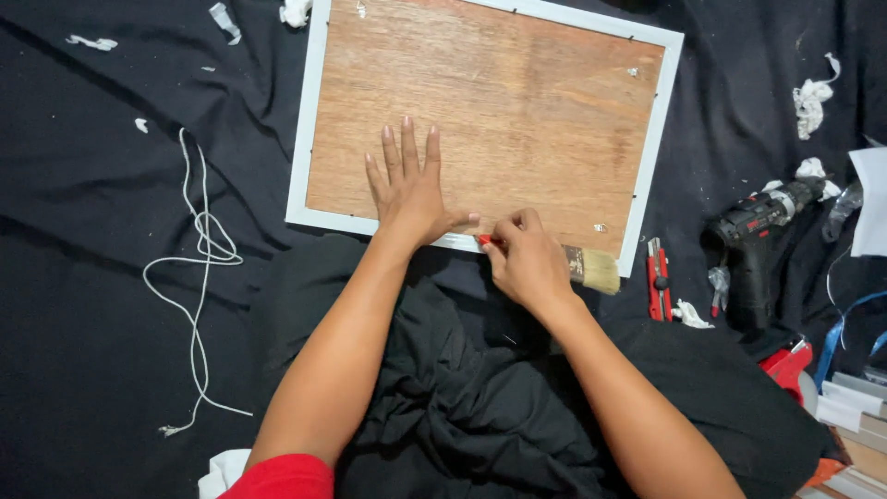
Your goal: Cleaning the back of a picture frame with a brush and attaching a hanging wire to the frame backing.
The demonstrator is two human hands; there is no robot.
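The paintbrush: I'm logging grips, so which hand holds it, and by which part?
The right hand holds the paintbrush by its red handle, bristles pointing right. The left hand holds nothing; it lies flat on the wooden backing board.

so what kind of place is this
Probably a makeshift framing or craft spot on a floor: a white picture frame lies face down on black cloth, with a cordless drill and utility knife nearby.

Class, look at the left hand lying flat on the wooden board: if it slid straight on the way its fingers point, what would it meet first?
Bare brown wooden backing board lies ahead of the left hand; the first obstacle would probably be the white frame's far edge.
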